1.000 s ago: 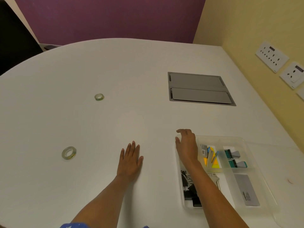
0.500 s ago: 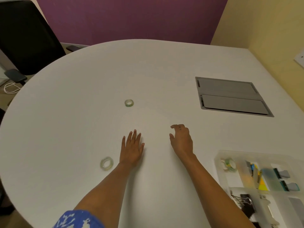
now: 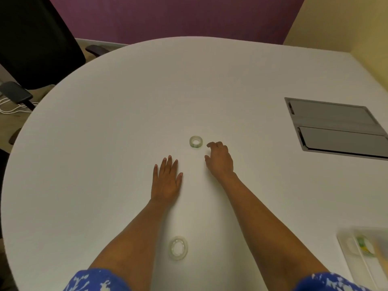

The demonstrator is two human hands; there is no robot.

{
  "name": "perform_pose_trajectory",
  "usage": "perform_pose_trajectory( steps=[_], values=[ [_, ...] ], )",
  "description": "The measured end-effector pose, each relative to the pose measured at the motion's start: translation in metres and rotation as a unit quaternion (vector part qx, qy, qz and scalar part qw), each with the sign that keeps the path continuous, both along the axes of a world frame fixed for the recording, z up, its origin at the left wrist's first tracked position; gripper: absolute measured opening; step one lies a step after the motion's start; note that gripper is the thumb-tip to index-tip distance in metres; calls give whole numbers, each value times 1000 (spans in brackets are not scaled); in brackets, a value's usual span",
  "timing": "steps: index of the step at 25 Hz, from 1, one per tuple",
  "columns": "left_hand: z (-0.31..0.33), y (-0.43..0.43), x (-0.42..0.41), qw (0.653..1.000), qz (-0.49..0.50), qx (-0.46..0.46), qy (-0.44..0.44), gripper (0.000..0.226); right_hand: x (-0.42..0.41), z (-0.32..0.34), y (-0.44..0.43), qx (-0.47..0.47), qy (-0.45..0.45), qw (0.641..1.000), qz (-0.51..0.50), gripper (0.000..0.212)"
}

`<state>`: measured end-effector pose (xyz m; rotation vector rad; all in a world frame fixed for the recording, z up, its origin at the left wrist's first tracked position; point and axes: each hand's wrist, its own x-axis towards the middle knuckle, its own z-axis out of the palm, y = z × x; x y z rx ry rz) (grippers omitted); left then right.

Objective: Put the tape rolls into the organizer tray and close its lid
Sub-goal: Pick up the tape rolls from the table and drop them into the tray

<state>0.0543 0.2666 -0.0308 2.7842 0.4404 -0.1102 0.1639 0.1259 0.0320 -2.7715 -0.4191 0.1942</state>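
A small clear tape roll [image 3: 195,141] lies flat on the white table [image 3: 105,143], just left of my right hand's fingertips. My right hand [image 3: 219,159] hovers beside it with fingers curled and apart, holding nothing. My left hand [image 3: 167,179] rests flat on the table, palm down, empty. A larger clear tape roll [image 3: 178,247] lies near me between my forearms. The clear organizer tray [image 3: 348,246] shows only its corner at the bottom right, with a tape roll [image 3: 365,245] inside it.
A grey metal cable hatch [image 3: 336,127] is set into the table at the right. A black office chair [image 3: 35,43] stands beyond the table's far left edge, with a phone [image 3: 15,94] and white cables beside it. A yellow wall runs along the right.
My right hand has left the tray and reached forward-left, up to the small tape roll. The view has swung left, so the tray is now nearly out of frame. My left hand stayed flat.
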Motion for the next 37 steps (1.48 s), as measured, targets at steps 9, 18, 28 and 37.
perform_pose_trajectory(
  steps=[9, 18, 28, 37],
  values=[
    [-31, 29, 27, 998, 13, 7, -56, 54, 48, -26, 60, -8, 31, 999, 33, 57],
    [-18, 19, 13, 1000, 10, -3, -25, 53, 22, -10, 42, 58, 3, 998, 6, 49],
    [26, -77, -39, 999, -26, -7, -47, 53, -45, 36, -81, 83, -46, 995, -27, 50],
    [15, -218, -87, 998, -48, -24, -34, 52, -96, 43, -244, 96, -43, 992, -70, 49]
  ],
)
